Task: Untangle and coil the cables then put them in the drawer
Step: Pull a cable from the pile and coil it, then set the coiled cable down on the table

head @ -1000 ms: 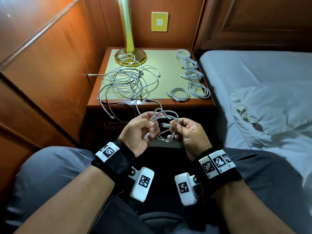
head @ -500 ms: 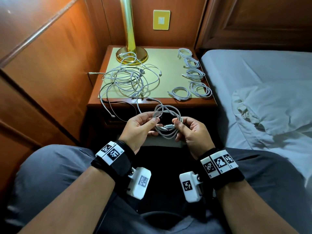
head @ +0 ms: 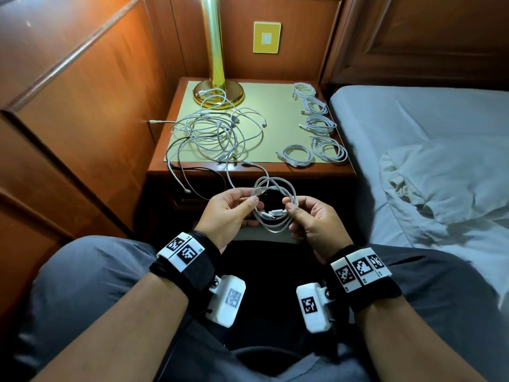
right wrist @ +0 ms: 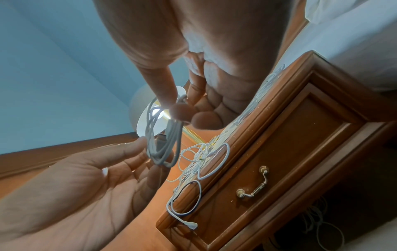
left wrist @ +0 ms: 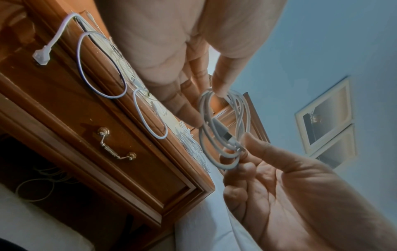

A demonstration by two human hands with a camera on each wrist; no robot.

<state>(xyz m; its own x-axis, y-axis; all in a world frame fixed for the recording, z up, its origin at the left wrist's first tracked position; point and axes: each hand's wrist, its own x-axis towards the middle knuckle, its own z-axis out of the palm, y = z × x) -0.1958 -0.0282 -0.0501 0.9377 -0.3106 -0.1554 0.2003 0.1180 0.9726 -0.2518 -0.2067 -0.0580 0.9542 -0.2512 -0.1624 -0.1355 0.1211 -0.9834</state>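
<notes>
A small coil of white cable point(head: 275, 208) hangs between my two hands, above my lap and in front of the nightstand. My left hand point(head: 252, 199) pinches its left side with thumb and forefinger. On the right side, my right hand point(head: 289, 209) pinches it near a plug. A strand runs from the coil up to the nightstand's front edge. The left wrist view shows the coil point(left wrist: 223, 127), and the right wrist view shows the coil point(right wrist: 163, 139) too. A tangled pile of cables point(head: 217, 133) lies on the nightstand top. The drawer point(left wrist: 128, 152) below it is closed, with a brass handle point(right wrist: 253, 190).
Several finished coils point(head: 316, 125) lie along the right side of the nightstand point(head: 303, 172). A brass lamp base point(head: 219, 92) stands at its back left. Loose cable ends point(head: 181, 180) hang over its front left edge. The bed point(head: 427, 150) is to the right, wood panelling to the left.
Both hands have risen a little towards the nightstand. My left hand has gone from curled round the cable to a fingertip pinch, and the coil now hangs rounder between the hands.
</notes>
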